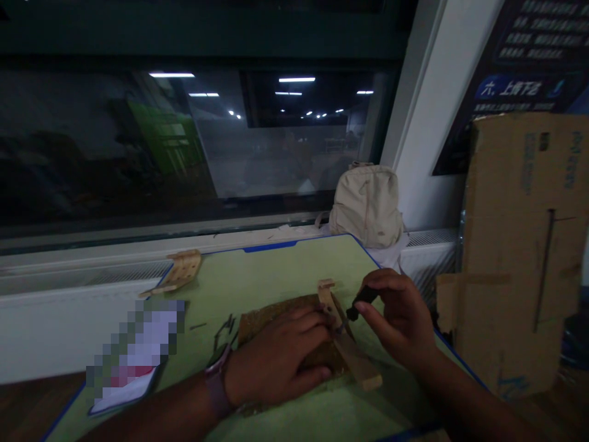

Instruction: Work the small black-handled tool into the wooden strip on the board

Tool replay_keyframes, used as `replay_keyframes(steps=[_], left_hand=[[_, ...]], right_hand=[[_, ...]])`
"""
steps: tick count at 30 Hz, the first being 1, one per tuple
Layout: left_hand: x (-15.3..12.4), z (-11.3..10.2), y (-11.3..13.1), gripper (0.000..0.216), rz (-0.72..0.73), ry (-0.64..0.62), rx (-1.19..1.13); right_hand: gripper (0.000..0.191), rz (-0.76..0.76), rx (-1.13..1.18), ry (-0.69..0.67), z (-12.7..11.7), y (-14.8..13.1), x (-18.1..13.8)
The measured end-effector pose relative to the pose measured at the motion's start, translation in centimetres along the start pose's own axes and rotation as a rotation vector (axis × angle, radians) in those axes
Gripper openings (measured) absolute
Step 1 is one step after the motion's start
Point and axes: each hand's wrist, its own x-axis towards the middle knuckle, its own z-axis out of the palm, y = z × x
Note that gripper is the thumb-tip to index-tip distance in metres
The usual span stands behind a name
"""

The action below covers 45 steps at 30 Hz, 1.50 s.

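Observation:
My left hand (280, 359) lies flat on a brown board (257, 322) and presses a light wooden piece (347, 347) against it, fingers closed around the piece's middle. My right hand (398, 316) pinches a small black-handled tool (361, 302), its tip pointing down at the wooden piece. Both rest on a green mat (257, 276) with a blue border. A watch strap circles my left wrist.
Another wooden assembly (179, 272) lies at the mat's far left corner. A pixelated card (133, 353) sits at the left, small dark bits (223, 331) beside the board. A beige backpack (368, 202) leans on the sill, a cardboard box (524, 245) stands right.

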Motion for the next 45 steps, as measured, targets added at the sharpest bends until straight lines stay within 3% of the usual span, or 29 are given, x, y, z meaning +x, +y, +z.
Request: replay_keyframes(steps=[5,11,14,20,29,34,37,45], left_hand=[[0.0,0.1,-0.1,0.036,-0.009,0.0,0.006],[0.0,0.1,0.0,0.036,0.01,0.009,-0.014],[0.1,-0.1,0.1,0.037,0.008,0.008,-0.027],[0.0,-0.1,-0.1,0.037,0.016,0.01,-0.019],[0.0,0.0,-0.1,0.038,0.016,0.01,-0.025],[0.0,-0.1,0.1,0.038,0.019,0.013,-0.037],[0.0,0.0,0.0,0.037,0.015,0.021,-0.022],[0.0,0.1,0.1,0.036,0.013,0.015,-0.01]], right_hand=[[0.023,-0.034,0.038,-0.006,0.0,-0.3,0.0],[0.017,0.055,0.21,-0.101,-0.3,-1.3,0.2],[0.017,0.077,0.268,-0.081,-0.2,-1.2,0.3],[0.018,-0.102,0.017,0.02,-0.3,-0.8,0.8],[0.017,0.064,0.242,-0.04,-0.1,-1.2,0.4],[0.021,-0.021,0.107,0.013,-0.4,-1.0,0.7],[0.02,-0.079,-0.011,-0.022,-0.5,-0.8,0.6],[0.02,0.059,0.206,-0.092,-0.1,-1.2,0.4]])
